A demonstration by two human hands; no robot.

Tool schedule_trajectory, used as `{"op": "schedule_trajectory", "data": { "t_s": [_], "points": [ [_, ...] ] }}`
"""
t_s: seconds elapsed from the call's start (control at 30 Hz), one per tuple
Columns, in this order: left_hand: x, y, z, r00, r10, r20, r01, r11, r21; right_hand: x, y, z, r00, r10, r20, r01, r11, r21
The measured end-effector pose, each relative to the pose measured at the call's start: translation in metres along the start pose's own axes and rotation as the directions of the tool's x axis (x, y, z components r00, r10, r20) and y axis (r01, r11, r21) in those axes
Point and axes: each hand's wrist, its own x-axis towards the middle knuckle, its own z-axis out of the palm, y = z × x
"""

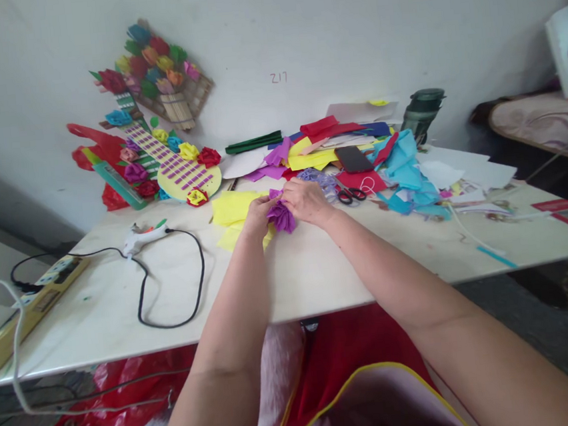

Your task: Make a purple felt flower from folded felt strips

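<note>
The near table [291, 286] edge runs bare in front of the hands, with open tabletop between the glue gun [142, 238] and its looped cord [171, 297] on the left and the paper scraps [401, 175] and scissors [351, 195] on the right. Both forearms reach forward and meet mid-table, the left hand [257, 217] and right hand [305, 201] each pinching the flower [281, 214] between fingertips. The flower is crumpled purple paper, ruffled, held just over yellow sheets [230, 208].
</note>
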Motion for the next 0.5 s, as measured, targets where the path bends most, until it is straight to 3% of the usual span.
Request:
{"op": "schedule_trajectory", "data": {
  "t_s": [0.5],
  "points": [
    [-0.002, 0.006, 0.002, 0.998, -0.035, -0.060, 0.033, 0.999, -0.026, 0.003, -0.007, -0.011, 0.989, -0.131, 0.073, 0.132, 0.991, -0.009]
  ]
}}
